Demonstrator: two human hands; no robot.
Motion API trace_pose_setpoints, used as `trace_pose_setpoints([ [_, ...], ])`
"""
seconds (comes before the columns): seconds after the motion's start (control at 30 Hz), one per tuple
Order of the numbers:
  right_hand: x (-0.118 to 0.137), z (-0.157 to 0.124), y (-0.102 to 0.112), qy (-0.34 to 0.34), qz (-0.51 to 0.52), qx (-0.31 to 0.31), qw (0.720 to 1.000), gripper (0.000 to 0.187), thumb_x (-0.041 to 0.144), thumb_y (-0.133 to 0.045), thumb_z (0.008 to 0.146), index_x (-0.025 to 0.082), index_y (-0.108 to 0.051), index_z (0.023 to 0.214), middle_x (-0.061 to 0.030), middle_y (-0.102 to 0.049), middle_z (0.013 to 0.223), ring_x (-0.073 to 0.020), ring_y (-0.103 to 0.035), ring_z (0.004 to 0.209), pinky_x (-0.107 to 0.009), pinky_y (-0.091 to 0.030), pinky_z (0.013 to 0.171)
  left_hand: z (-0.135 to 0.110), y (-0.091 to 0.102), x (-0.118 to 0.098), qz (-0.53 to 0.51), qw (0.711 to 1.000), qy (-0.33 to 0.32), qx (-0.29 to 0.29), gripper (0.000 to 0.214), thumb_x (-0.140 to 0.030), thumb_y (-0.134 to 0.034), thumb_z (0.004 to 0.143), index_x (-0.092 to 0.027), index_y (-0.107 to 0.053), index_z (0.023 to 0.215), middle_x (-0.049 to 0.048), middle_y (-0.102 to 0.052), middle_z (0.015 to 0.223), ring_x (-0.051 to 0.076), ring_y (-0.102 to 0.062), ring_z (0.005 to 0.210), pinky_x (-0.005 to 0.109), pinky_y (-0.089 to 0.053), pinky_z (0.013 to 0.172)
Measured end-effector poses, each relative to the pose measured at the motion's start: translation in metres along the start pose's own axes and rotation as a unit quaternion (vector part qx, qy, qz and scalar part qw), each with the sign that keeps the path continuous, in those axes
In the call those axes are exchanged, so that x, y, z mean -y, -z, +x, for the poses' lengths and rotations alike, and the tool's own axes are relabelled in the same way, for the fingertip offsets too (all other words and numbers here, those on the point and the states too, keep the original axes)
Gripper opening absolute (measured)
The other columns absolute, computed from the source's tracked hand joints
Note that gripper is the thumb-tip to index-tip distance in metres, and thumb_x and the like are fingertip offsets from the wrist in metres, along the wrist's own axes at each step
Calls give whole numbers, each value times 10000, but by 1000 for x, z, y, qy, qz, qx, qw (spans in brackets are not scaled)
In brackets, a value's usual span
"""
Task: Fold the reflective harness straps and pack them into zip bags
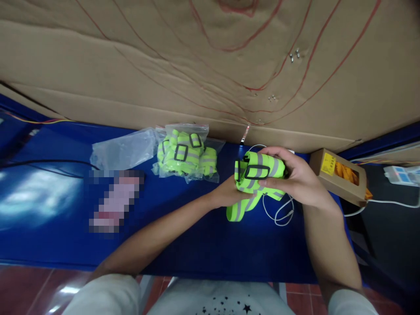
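1. Reflective strap bundle (248, 187), lime with grey stripes and a black buckle (257, 172), is in your two hands over the blue surface (197, 245).
2. Your right hand (297, 179) grips its right end, thumb across the front; your left hand (226, 192) holds its lower left side.
3. A white cable (289, 214) lies near it.
4. Left of your hands, similar straps (183, 153) sit in clear bags; a cardboard box (339, 186) stands at right.
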State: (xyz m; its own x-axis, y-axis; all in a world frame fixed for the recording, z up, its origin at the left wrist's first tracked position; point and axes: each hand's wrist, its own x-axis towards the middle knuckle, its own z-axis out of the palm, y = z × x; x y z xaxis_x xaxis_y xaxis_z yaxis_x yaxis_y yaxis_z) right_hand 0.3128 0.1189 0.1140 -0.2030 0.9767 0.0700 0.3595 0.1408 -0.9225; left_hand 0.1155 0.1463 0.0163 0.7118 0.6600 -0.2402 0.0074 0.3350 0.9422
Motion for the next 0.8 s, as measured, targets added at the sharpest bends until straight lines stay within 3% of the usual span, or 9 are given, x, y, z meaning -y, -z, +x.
trace_pose_setpoints([
  [0.1,2,-2,3,0,-20,2,1000,545,376,-886,762,257,-657,1241,-24,-699,1162,-207,-685,974,-316,-586,824,-1,21,-4,-59,970,57,230,659,-256,-977,537,-223,-748,1154,62,-764,1135,299,-694,1131,412,-558,978],
  [0.13,3,-2,4,3,-22,4,1000,548,369,-888,762,262,-655,1247,-21,-699,1163,-206,-683,977,-313,-582,825,-1,28,-6,-89,949,77,291,735,-262,-1000,485,-232,-743,1172,61,-764,1134,297,-704,1108,405,-570,950],
  [0.17,4,-3,4,9,-21,8,1000,556,361,-893,758,265,-653,1251,-18,-699,1163,-207,-682,985,-314,-579,836,-2,35,-7,-120,938,87,312,767,-287,-1015,445,-233,-747,1161,59,-771,1102,289,-718,1058,388,-581,907],
  [0.23,6,-5,3,27,-24,17,999,562,347,-904,747,266,-654,1245,-16,-700,1166,-210,-682,1001,-324,-571,868,-3,43,-9,-157,950,70,261,748,-347,-1027,411,-216,-762,1099,56,-780,1019,264,-730,954,347,-581,832],
  [0.33,8,-6,-1,43,-26,30,998,555,346,-908,743,264,-657,1230,-21,-695,1183,-217,-683,1015,-334,-572,883,-7,34,-13,-147,976,18,159,667,-329,-1022,461,-212,-768,1067,49,-775,1013,245,-715,962,336,-558,857],
  [0.43,8,-6,-5,36,-12,47,998,544,356,-887,768,271,-641,1246,-19,-703,1152,-211,-697,967,-328,-591,827,-9,11,-16,-133,978,-6,161,471,-299,-962,623,-214,-766,1043,45,-763,1003,228,-707,979,372,-548,916],
  [0.53,6,-5,-8,42,-42,47,997,515,342,-867,789,265,-638,1243,-23,-707,1162,-213,-704,972,-337,-596,846,-9,-6,-14,-138,976,-3,166,255,-316,-876,762,-164,-758,931,51,-742,893,181,-705,847,368,-555,887],
  [0.7,2,-5,-18,88,-168,-10,982,455,195,-754,844,258,-621,1275,-38,-704,1228,-230,-704,1053,-371,-580,938,-8,-8,-10,-181,980,34,76,279,-331,-880,753,-132,-751,901,53,-738,857,152,-682,705,328,-565,737],
  [0.8,-1,-6,-27,141,-238,-36,960,461,120,-657,868,260,-608,1305,-47,-697,1264,-241,-689,1130,-391,-573,981,-9,-5,-15,-222,972,44,66,307,-316,-889,739,-118,-755,933,66,-754,835,185,-709,732,349,-585,751],
])
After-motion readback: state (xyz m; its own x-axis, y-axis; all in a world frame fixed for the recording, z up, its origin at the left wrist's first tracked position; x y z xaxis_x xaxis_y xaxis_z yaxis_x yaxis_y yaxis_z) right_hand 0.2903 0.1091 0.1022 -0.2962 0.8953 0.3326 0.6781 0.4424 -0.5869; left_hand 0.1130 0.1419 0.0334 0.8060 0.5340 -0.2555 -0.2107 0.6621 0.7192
